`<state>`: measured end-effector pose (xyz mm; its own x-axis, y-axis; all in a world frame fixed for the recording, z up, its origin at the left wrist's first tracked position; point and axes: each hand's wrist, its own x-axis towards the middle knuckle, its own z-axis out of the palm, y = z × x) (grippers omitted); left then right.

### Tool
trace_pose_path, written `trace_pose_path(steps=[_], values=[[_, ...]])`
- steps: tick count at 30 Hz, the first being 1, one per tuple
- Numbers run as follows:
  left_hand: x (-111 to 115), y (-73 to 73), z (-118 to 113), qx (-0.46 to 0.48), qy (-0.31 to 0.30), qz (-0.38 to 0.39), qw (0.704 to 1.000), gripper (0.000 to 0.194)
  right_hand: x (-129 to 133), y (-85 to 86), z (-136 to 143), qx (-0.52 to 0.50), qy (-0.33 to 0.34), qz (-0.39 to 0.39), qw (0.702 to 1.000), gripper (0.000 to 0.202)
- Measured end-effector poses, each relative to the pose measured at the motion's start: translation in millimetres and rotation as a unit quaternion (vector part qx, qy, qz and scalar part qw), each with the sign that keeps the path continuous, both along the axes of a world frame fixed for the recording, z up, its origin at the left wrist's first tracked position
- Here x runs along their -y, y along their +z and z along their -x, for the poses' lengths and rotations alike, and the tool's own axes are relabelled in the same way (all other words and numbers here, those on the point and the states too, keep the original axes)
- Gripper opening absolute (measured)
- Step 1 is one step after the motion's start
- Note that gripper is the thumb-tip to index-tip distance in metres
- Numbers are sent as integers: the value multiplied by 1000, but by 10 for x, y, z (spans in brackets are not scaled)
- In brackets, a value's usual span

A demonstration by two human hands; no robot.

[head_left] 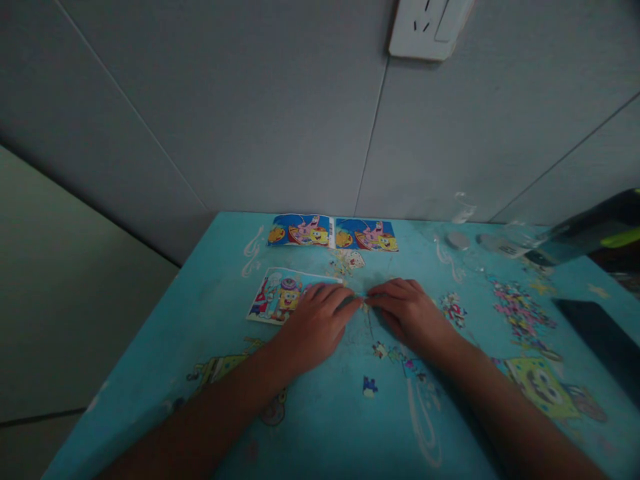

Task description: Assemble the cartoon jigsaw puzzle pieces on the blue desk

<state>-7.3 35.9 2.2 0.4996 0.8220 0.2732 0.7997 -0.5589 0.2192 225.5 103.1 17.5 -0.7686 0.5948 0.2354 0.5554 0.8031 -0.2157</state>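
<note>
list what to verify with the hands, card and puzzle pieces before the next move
1. Left hand and right hand close together: ok
2. Grip between the fingers: cannot tell, too small and blurred
3. Colourful rectangular cartoon-printed card fully visible: not ok, left hand hides part of its right side
4. Loose heap of small multicoloured jigsaw pieces in view: ok, right of the right hand
5. Flat black rectangular object clear of both hands: ok, at far right
</note>
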Motion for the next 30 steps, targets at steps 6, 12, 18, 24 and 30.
trace_pose_path(steps=[6,12,18,24,30], values=[[25,33,17,3,30,-81,996,23,12,12,5,-6,-6,10,1000,25],[97,130,35,-54,82,-106,990,19,58,-34,29,4,-14,-11,1000,35],[185,75,7,-128,124,-110,978,22,56,-75,38,42,-4,-44,998,43],[268,58,-32,-159,125,-72,977,29,86,-2,6,53,2,-33,998,49],[290,97,-85,-180,114,-64,975,35,115,36,49,28,-18,-20,999,40]])
